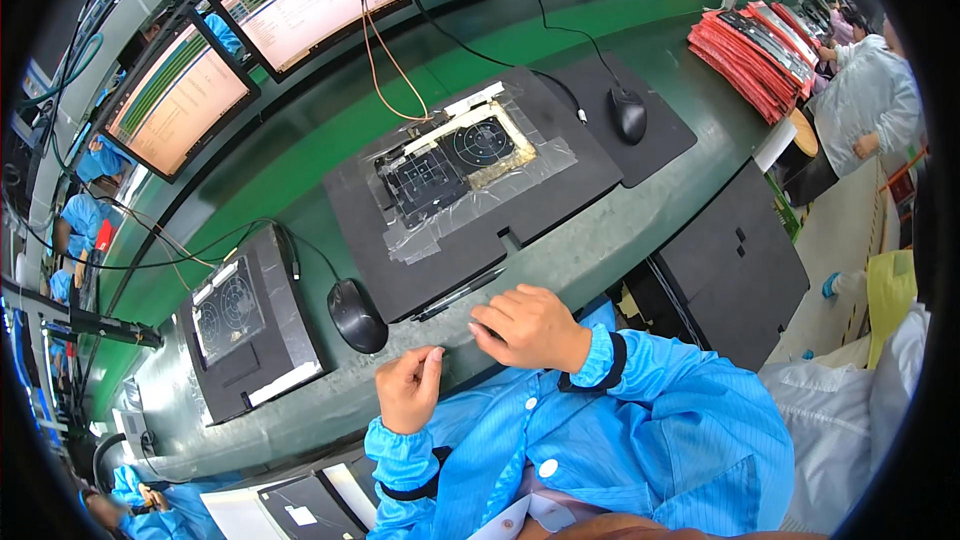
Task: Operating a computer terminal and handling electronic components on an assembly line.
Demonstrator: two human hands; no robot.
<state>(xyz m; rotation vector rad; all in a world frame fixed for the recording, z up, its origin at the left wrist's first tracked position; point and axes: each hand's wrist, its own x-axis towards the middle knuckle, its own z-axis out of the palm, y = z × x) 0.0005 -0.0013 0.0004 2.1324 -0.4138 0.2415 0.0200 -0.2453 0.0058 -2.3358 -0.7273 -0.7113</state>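
My left hand (409,389) is held above the table's front edge, its fingers curled into a loose fist with the thumb on top. Nothing shows in it. To its right, my right hand (531,328) is also closed, fingers bent together, with no object visible in them. Just beyond the hands, dark pens (457,295) lie along the front edge of a large black foam board (420,280). Set into that board is a taped black test fixture (455,162) with circle and grid markings. A black mouse (357,317) sits left of my hands.
A smaller foam board (278,310) with a similar marked plate lies at left. Behind stand two monitors (310,0), with cables hanging down. Another mouse (628,115) rests on a dark pad at right. Red folders (745,65) are stacked far right, near other people. Black panels (735,260) lean below the table.
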